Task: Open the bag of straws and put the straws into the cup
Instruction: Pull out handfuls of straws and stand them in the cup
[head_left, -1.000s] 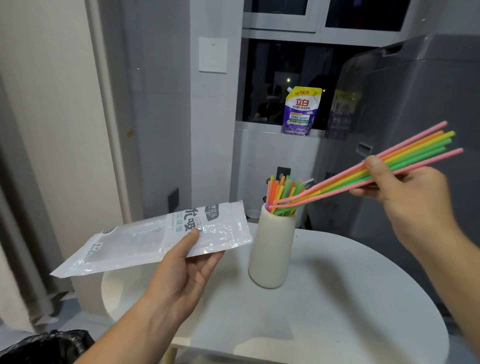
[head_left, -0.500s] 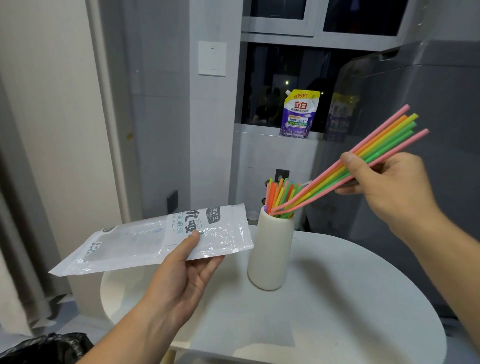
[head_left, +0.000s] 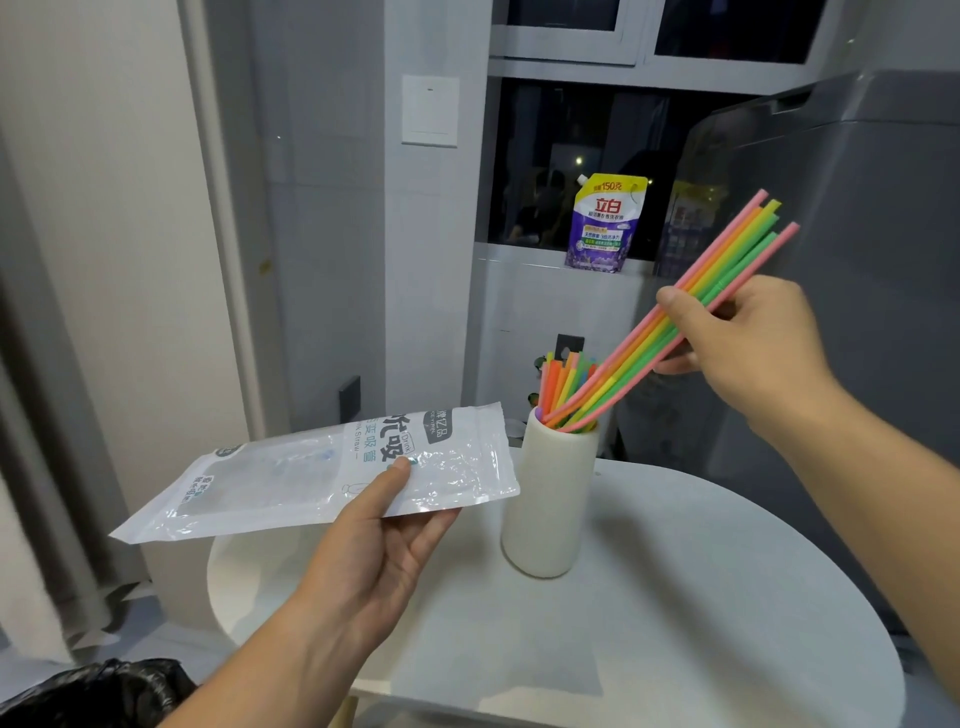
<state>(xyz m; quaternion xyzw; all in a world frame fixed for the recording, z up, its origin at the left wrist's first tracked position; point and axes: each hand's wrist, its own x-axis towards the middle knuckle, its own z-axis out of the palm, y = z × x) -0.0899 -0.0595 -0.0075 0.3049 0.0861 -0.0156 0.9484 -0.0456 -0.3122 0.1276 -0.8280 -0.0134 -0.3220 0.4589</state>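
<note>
**Straw bundle tips steeper, ends now in the cup**

Since 1 s ago the right hand (head_left: 748, 348) has swung in toward the cup and the bundle it carries has gone from shallow to steep; its lower ends, then only at the rim, are now inside. Left hand & bag barely shifted.

Right hand: pinching a bundle of long straws (head_left: 691, 306) (pink, orange, yellow, green), thumb on top, fingers under. Free ends point to abt 1 o'clock; lower ends bend down into the cup (head_left: 550, 493) at 7 o'clock from the hand. More straws (head_left: 558, 382) already stand upright in there.

Left hand (head_left: 374, 545): palm up, gripping the clear straw bag (head_left: 332, 467) w/ thumb on top; bag lies nearly flat, held above the table edge, stretching toward 9 o'clock. It looks empty.

Cup is white, upright on the round white table (head_left: 675, 597), just beside the bag's right end. Purple pouch (head_left: 605, 223) on the sill at 12 o'clock from the cup. Black bin bag (head_left: 98, 691) at 7 o'clock, low.
</note>
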